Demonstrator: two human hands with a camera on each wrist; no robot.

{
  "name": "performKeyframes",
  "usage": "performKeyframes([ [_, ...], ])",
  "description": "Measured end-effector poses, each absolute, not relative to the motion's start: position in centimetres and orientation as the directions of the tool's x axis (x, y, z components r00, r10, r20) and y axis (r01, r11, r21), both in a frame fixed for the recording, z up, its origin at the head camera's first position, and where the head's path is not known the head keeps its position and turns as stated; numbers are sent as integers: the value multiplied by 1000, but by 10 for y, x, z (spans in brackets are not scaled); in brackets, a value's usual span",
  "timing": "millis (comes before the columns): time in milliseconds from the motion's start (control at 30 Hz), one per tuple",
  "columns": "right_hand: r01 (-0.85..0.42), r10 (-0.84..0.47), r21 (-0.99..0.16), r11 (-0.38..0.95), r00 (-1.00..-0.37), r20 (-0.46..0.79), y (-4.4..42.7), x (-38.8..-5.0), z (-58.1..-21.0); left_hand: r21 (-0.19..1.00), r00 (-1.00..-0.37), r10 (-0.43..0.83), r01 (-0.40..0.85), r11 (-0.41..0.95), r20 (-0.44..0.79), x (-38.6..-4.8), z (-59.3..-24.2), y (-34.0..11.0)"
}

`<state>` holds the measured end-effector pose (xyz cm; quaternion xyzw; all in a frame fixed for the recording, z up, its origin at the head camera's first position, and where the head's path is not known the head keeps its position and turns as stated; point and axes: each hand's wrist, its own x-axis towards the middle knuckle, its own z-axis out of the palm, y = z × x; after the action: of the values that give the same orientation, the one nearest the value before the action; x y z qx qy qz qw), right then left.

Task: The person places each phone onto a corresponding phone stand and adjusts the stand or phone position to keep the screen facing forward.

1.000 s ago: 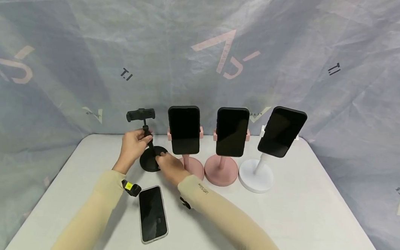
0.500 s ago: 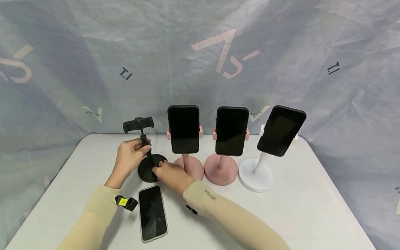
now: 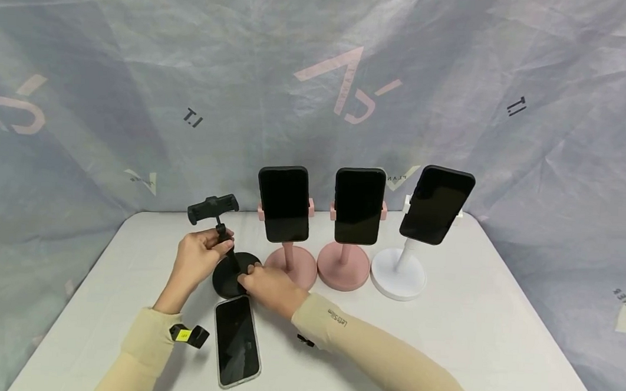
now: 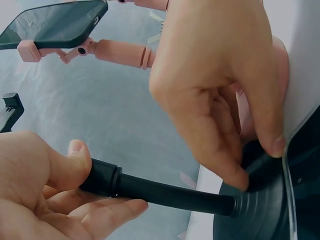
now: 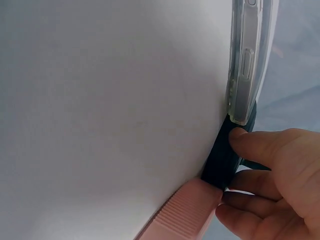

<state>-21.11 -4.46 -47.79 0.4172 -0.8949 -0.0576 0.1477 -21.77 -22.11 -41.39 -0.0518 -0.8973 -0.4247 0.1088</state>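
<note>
A black phone stand [image 3: 225, 280] stands at the left of the table, its clamp [image 3: 213, 208] holding no phone. My left hand [image 3: 195, 260] pinches the upper pole [image 4: 102, 177] between thumb and fingers. Low down, my right hand [image 3: 273, 289] grips the rim of the round base [image 5: 220, 157], thumb on the outer edge. A phone in a clear case [image 3: 237, 342] lies screen up in front of the stand. Its far end meets or nearly touches the base; neither hand holds it.
Two pink phone stands [image 3: 343, 268] and a white one [image 3: 398, 275] stand in a row to the right, each bearing a dark phone [image 3: 283, 204]. The nearest pink base [image 5: 182, 212] touches or almost touches the black base. A grey cloth [image 3: 318, 101] hangs behind the white table [image 3: 470, 345].
Both hands have drawn the black phone stand toward me, so its base is now close against the lying phone. The clamp has tilted slightly more. The other stands have stayed put.
</note>
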Motion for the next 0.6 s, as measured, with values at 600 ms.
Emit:
performKeyframes([
  [600, -758, -788, 225, 613, -564, 246, -38, -190, -480, 704, -969, 42, 208, 679, 245, -194, -413, -222],
])
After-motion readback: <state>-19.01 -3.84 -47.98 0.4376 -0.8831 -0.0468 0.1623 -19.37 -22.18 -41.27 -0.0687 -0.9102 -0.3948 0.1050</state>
